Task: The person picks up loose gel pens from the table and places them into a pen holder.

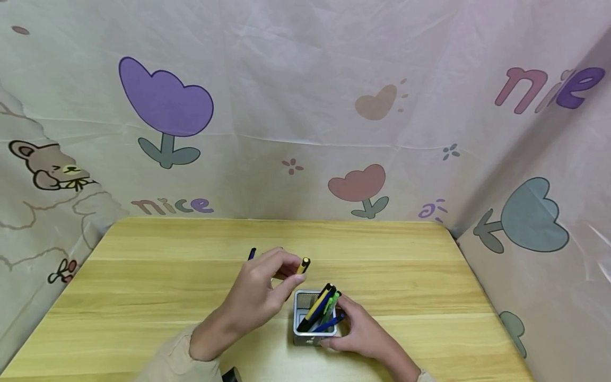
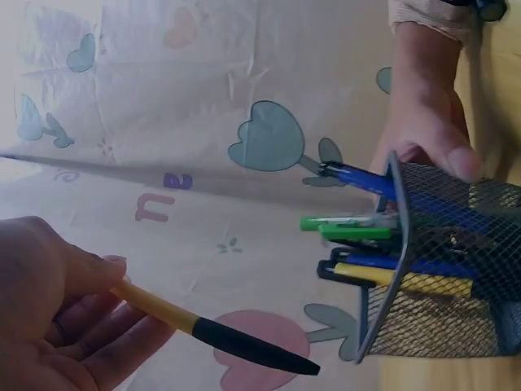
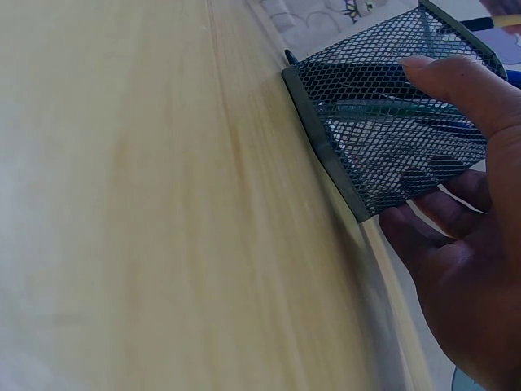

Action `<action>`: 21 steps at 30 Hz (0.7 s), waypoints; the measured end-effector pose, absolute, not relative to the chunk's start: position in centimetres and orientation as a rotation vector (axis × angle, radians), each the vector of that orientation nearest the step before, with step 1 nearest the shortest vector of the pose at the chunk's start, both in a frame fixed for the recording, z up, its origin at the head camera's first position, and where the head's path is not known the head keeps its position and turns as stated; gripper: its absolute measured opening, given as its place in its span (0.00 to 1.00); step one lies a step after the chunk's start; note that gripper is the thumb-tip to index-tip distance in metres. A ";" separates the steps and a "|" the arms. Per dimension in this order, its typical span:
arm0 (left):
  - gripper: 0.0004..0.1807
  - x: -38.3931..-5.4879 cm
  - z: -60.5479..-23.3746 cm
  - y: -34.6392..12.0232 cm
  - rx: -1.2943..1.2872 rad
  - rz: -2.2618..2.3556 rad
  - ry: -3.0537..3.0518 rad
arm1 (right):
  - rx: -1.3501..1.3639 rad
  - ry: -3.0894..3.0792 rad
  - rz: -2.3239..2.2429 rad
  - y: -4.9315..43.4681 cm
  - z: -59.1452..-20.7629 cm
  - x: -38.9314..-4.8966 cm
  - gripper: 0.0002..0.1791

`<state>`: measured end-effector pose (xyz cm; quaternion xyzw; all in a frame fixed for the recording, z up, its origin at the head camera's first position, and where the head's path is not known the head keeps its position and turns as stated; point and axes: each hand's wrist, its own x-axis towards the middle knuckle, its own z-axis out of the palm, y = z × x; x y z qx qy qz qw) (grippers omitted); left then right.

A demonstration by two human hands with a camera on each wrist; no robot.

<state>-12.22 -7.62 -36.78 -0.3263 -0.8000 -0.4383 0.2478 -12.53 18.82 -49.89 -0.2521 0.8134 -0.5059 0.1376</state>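
The left hand (image 1: 260,292) pinches a yellow-and-black pen (image 2: 159,308) between thumb and fingers, its black tapered end slanting down, apart from the rim of the mesh pen holder (image 1: 305,340). The right hand (image 1: 360,329) grips that holder from its right side, thumb and fingers spread around the wall. The holder stands upright, well apart from the far edge of the desk (image 1: 157,265) and nearer its right edge than its left; a yellow pen (image 1: 317,304), a blue pen (image 1: 329,322) and green pens (image 2: 356,233) lean inside. Beyond the left hand, a dark pen end (image 1: 252,253) shows. The step appears to be placing pens in the holder; the next move likely calls for bringing the tip over the opening while the right hand steadies the wall.
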 end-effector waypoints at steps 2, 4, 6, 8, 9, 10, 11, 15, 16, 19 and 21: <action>0.11 -12.2 -36.9 -7.3 -0.917 -1.232 -2.166 | -0.745 2.364 -1.461 18.8 -49.9 -12.6 0.36; 0.11 -12.2 -37.0 -6.9 -0.938 -1.275 -2.152 | -0.762 2.375 -1.456 18.9 -49.9 -12.6 0.37; 0.11 -12.2 -37.2 -6.6 -0.958 -1.314 -2.141 | -0.774 2.383 -1.453 18.9 -50.0 -12.6 0.37; 0.10 -12.1 -37.4 -6.3 -0.966 -1.340 -2.141 | -0.777 2.386 -1.454 18.9 -50.0 -12.6 0.38; 0.10 -12.1 -37.5 -6.1 -0.973 -1.356 -2.143 | -0.778 2.386 -1.454 18.9 -50.0 -12.6 0.39; 0.09 -12.1 -37.7 -6.0 -0.975 -1.366 -2.149 | -0.780 2.387 -1.454 18.9 -50.0 -12.6 0.39; 0.09 -12.1 -37.8 -5.9 -0.979 -1.376 -2.156 | -0.783 2.386 -1.455 18.9 -50.0 -12.6 0.40; 0.08 -12.0 -38.4 -5.4 -0.957 -1.418 -2.213 | -0.797 2.382 -1.461 18.9 -50.0 -12.7 0.41; 0.08 -12.0 -38.6 -5.3 -0.950 -1.430 -2.227 | -0.800 2.382 -1.462 18.9 -50.0 -12.6 0.41; 0.08 -11.9 -39.3 -5.0 -0.940 -1.465 -2.254 | -0.797 2.377 -1.465 18.9 -50.0 -12.6 0.41; 0.08 -11.9 -39.7 -4.9 -0.951 -1.487 -2.257 | -0.784 2.368 -1.468 18.9 -50.0 -12.6 0.40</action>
